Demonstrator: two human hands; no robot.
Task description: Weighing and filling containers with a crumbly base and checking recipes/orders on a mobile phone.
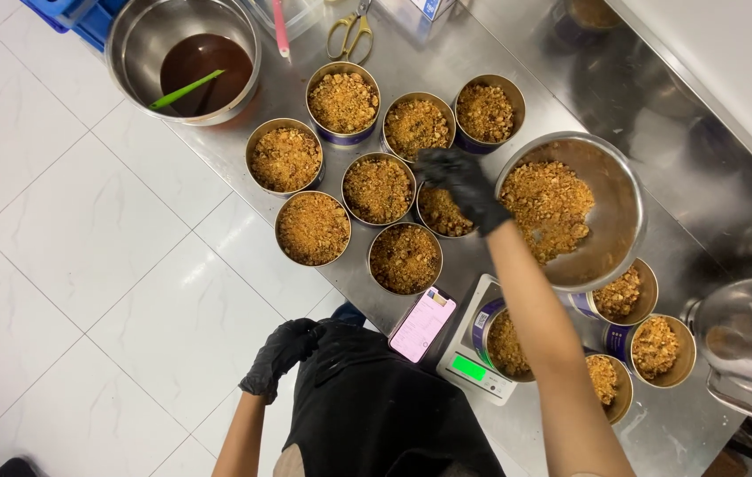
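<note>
Round tin (443, 212) of brown crumbs stands upright among filled tins, under gloved fingers.

I am looking down at what reads as a commercial food-production kitchen. The desk (482, 53) is brushed stainless steel, standing on a floor of large white tiles (84, 238). Many identical round tins (313, 228) of brown crumb mixture sit in rows, which suggests batch work. A digital scale (473, 367) with a lit green display carries another tin. A steel mixing bowl (610, 221) holds more crumbs, and a steel pot (183, 57) holds dark sauce. Both hands wear black disposable gloves (460, 181).
</note>
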